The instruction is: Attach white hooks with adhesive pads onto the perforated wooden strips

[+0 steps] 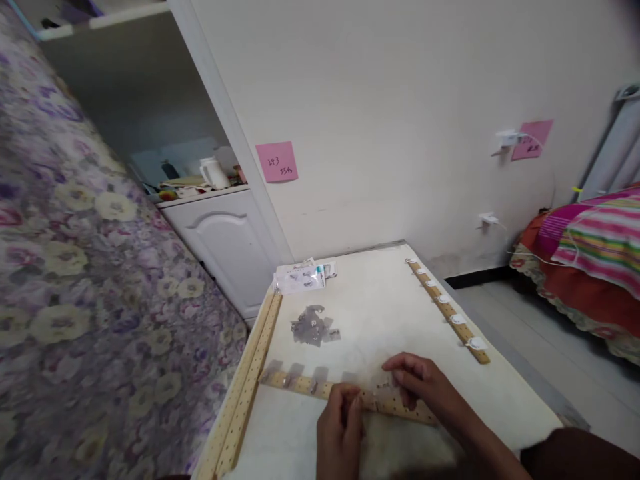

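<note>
In the head view, a holey strip (301, 383) lies across the near part of the counter (370, 300), at six o'clock. The left hand (343, 413) is curled closed on the strip. The right hand (413, 380) is just beside it at two o'clock, fingers bent round a see-through clip (384, 390); I can't tell if they pinch it. More clear hooks (313, 385) sit on the strip's left part.

The strip looks like wood, so I'd guess it's light and stiff, best held by its long edges. The clips look thin, smooth and a bit slippery; I'd pinch them by the sides.

A clear pile (311, 327) lies at ten o'clock, a packet (300, 280) at eleven, and a side strip (447, 310) with white hooks (457, 319) at two.
</note>
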{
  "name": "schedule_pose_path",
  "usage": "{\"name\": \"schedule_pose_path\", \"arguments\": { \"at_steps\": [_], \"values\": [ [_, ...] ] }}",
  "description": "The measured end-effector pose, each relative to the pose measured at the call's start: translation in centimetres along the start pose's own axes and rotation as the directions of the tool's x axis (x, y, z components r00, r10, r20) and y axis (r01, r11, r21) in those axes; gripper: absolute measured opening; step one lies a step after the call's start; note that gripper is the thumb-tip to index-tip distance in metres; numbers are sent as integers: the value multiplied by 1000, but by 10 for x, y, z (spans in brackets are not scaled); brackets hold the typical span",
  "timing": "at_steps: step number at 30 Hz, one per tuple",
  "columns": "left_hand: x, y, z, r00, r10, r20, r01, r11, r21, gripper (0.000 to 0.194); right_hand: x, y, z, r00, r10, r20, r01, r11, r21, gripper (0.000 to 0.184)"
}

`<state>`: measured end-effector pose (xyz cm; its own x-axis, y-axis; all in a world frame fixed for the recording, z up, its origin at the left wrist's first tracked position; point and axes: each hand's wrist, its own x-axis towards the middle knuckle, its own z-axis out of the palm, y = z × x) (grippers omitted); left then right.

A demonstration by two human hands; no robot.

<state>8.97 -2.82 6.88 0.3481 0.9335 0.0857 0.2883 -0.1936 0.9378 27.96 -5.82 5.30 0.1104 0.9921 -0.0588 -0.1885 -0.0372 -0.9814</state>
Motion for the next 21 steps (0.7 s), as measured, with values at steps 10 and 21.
{"name": "schedule_pose_path", "arguments": {
  "at_steps": [10, 21],
  "values": [
    [0, 3, 47, 846, -351, 402, 506, 767, -395, 43, -15, -17, -23, 997, -22, 78, 42, 965, -258, 20],
    [-19, -28, 90, 760, -529, 378, 649, 587, -485, 38, -15, 5, -39, 998, 35, 50, -6, 871, -491, 20]
  ]
}}
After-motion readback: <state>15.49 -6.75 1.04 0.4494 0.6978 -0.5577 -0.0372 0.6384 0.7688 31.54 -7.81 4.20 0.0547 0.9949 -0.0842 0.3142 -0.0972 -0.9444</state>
